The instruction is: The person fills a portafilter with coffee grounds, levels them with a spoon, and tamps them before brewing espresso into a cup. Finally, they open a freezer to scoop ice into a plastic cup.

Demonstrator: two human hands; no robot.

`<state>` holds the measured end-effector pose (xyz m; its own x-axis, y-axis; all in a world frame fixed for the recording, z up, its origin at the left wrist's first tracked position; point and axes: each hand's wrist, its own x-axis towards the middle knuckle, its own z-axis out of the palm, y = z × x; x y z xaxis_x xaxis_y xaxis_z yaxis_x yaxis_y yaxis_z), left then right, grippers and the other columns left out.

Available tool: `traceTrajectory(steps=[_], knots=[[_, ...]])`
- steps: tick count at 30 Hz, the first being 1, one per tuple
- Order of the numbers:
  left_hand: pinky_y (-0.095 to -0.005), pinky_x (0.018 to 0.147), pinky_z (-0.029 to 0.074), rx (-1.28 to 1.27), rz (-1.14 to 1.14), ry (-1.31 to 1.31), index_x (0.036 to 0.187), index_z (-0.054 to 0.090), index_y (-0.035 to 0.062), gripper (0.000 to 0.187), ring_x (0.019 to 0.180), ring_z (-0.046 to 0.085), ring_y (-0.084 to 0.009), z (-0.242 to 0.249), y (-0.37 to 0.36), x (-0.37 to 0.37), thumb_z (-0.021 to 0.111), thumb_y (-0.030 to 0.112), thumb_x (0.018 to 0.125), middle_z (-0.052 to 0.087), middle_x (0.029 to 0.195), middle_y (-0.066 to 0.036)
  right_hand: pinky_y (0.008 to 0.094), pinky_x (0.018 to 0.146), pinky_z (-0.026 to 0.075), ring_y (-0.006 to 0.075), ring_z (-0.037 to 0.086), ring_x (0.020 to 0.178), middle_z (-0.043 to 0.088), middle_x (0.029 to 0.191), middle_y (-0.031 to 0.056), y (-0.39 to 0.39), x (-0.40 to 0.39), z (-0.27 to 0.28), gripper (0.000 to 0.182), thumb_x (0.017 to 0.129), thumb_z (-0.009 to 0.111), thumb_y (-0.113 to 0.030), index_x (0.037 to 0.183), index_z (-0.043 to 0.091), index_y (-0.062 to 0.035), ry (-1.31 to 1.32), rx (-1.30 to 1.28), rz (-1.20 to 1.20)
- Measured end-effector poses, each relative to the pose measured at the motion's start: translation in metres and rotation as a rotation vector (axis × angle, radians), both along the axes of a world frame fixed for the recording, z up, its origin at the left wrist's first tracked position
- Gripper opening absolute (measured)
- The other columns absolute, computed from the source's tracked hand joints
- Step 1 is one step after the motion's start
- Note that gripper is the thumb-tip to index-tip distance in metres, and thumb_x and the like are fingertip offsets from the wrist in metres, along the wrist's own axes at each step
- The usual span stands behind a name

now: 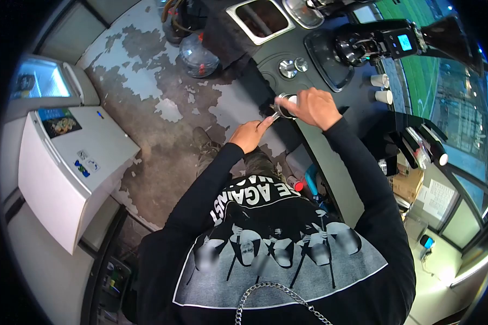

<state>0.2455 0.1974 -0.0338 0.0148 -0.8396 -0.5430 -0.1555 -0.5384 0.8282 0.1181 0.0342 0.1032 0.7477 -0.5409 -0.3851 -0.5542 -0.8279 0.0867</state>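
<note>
Apparently steadying a portafilter [277, 115] at the table's [331, 170] left edge, the left hand [248, 135] grips its handle, the right hand [314, 106] curls over it, hold unclear; the next move needs levelness.

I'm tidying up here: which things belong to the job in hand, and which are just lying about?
In the job:
handled metal holder
left hand
right hand
likely the grinder

Seemingly just about:
plastic bottle
cardboard box
white fridge
</note>
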Motion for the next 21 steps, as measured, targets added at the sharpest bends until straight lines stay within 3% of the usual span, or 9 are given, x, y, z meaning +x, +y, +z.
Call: traceTrajectory(steps=[2, 5, 9, 10, 11, 14, 17, 18, 21], knots=[[-0.047, 0.088, 0.05, -0.017, 0.016, -0.014, 0.104, 0.07, -0.0031, 0.081, 0.09, 0.066, -0.0445, 0.0, 0.004, -0.003, 0.036, 0.07, 0.103, 0.068, 0.085, -0.025, 0.0468, 0.076, 0.057, 0.0382, 0.071, 0.088, 0.068, 0.09, 0.0157, 0.005, -0.001, 0.016, 0.059, 0.086, 0.074, -0.055, 0.122, 0.065, -0.0083, -0.204, 0.098, 0.096], [-0.0464, 0.089, 0.05, -0.024, 0.033, -0.009, 0.107, 0.071, -0.0021, 0.081, 0.092, 0.067, -0.0429, 0.008, 0.003, 0.001, 0.036, 0.07, 0.103, 0.068, 0.086, -0.024, 0.0497, 0.077, 0.058, 0.0382, 0.07, 0.085, 0.069, 0.091, 0.018, 0.001, -0.004, 0.013, 0.054, 0.086, 0.075, -0.049, 0.118, 0.063, -0.007, -0.173, 0.142, 0.166], [-0.0452, 0.086, 0.05, 0.033, -0.019, 0.004, 0.099, 0.07, -0.0027, 0.081, 0.089, 0.067, -0.0407, 0.007, 0.004, -0.002, 0.035, 0.071, 0.103, 0.068, 0.085, -0.023, 0.0474, 0.073, 0.057, 0.0381, 0.07, 0.084, 0.065, 0.083, 0.0167, 0.002, -0.018, -0.02, 0.047, 0.086, 0.075, -0.044, 0.113, 0.063, -0.0074, 0.035, -0.233, 0.296], [-0.0449, 0.085, 0.05, 0.03, -0.018, 0.009, 0.096, 0.069, -0.0029, 0.081, 0.088, 0.067, -0.04, 0.007, 0.002, -0.001, 0.035, 0.071, 0.103, 0.068, 0.084, -0.022, 0.0478, 0.069, 0.056, 0.0384, 0.07, 0.077, 0.06, 0.075, 0.0141, 0.0, -0.009, -0.011, 0.041, 0.089, 0.074, -0.042, 0.112, 0.065, -0.0092, -0.037, -0.055, 0.015], [-0.0449, 0.085, 0.05, 0.019, -0.009, 0.015, 0.096, 0.069, -0.0029, 0.081, 0.088, 0.067, -0.04, 0.006, 0.002, 0.0, 0.035, 0.071, 0.103, 0.068, 0.084, -0.022, 0.0478, 0.069, 0.056, 0.0384, 0.07, 0.077, 0.06, 0.075, 0.0141, -0.003, -0.009, -0.002, 0.041, 0.089, 0.074, -0.042, 0.112, 0.065, -0.0092, -0.032, -0.066, 0.025], [-0.0455, 0.082, 0.049, -0.003, -0.001, 0.001, 0.087, 0.065, -0.0021, 0.079, 0.083, 0.066, -0.0401, 0.009, 0.004, -0.002, 0.035, 0.069, 0.104, 0.066, 0.08, -0.023, 0.0467, 0.065, 0.056, 0.0396, 0.066, 0.06, 0.06, 0.062, 0.0144, -0.004, -0.012, 0.012, 0.056, 0.094, 0.065, -0.056, 0.082, 0.07, -0.0017, -0.494, 0.135, 0.337], [-0.0454, 0.082, 0.049, -0.023, 0.014, -0.004, 0.086, 0.065, -0.0018, 0.079, 0.083, 0.066, -0.0401, 0.005, 0.005, -0.005, 0.034, 0.069, 0.104, 0.066, 0.079, -0.023, 0.0461, 0.067, 0.057, 0.0395, 0.067, 0.061, 0.062, 0.061, 0.0154, -0.002, -0.009, -0.007, 0.065, 0.093, 0.063, -0.061, 0.073, 0.068, 0.0008, -0.167, -0.084, 0.163], [-0.0456, 0.081, 0.05, -0.045, 0.018, -0.028, 0.085, 0.066, -0.0017, 0.08, 0.082, 0.066, -0.0395, -0.002, 0.004, -0.009, 0.032, 0.069, 0.105, 0.066, 0.077, -0.022, 0.045, 0.056, 0.056, 0.0353, 0.068, 0.062, 0.064, 0.074, 0.014, -0.017, -0.026, -0.03, 0.051, 0.094, 0.067, -0.046, 0.128, 0.06, -0.0093, 0.009, -0.198, 0.352], [-0.0455, 0.08, 0.05, -0.077, 0.049, -0.042, 0.085, 0.066, -0.0018, 0.081, 0.081, 0.066, -0.0386, -0.005, 0.007, -0.014, 0.032, 0.069, 0.104, 0.065, 0.077, -0.022, 0.0469, 0.058, 0.056, 0.0399, 0.068, 0.064, 0.065, 0.071, 0.0153, -0.006, -0.016, 0.002, 0.055, 0.091, 0.07, -0.05, 0.121, 0.063, -0.0037, -0.358, 0.065, 0.302]])
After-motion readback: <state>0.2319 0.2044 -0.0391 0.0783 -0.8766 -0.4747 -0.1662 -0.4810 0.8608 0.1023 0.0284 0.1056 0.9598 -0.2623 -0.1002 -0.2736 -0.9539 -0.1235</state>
